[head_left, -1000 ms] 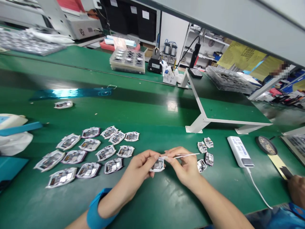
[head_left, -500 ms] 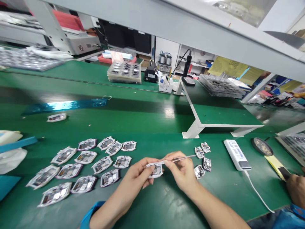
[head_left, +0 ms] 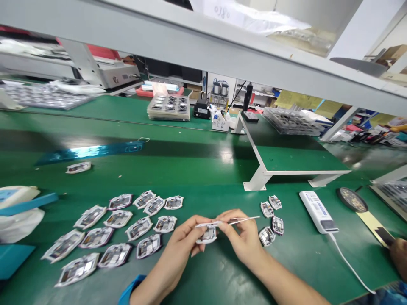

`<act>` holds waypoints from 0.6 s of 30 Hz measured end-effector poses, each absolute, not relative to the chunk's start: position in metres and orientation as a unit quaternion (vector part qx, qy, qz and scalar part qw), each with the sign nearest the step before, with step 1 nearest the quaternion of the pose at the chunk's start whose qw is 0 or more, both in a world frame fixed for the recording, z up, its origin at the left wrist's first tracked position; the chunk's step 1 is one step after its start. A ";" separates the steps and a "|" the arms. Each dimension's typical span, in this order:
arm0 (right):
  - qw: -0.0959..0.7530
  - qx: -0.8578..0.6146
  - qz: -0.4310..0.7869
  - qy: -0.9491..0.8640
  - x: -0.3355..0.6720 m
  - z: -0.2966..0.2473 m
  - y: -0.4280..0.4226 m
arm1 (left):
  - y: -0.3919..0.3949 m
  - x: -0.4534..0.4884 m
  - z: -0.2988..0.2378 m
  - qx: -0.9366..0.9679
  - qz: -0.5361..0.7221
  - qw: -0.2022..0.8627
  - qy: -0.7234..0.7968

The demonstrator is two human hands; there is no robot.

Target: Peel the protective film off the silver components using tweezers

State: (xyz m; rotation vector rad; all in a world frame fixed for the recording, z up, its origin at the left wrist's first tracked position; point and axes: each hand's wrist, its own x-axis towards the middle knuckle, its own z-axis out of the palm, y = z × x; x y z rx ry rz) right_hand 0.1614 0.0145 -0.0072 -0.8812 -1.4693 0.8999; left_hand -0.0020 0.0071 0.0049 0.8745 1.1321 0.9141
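As the left hand [head_left: 182, 241] pinches a case [head_left: 209, 235] over the green bench [head_left: 222, 275], here's the right hand [head_left: 241, 235], gripping tweezers [head_left: 246, 219] by the case's one o'clock corner! Out at nine and ten, a crowd of cases [head_left: 118, 218]; round at three, four others [head_left: 267, 236], then a white box [head_left: 317, 211]; up at two, the stand [head_left: 302, 154].
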 end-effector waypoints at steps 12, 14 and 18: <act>0.549 -0.355 0.292 -0.698 0.164 -0.008 0.013 | 0.005 -0.001 -0.001 0.365 0.414 0.672 0.494; 0.557 -0.366 0.307 -0.680 0.164 -0.008 0.014 | 0.005 0.000 -0.002 0.366 0.412 0.671 0.496; 0.558 -0.386 0.376 -0.631 0.164 -0.005 0.015 | 0.005 -0.002 -0.002 0.382 0.398 0.672 0.494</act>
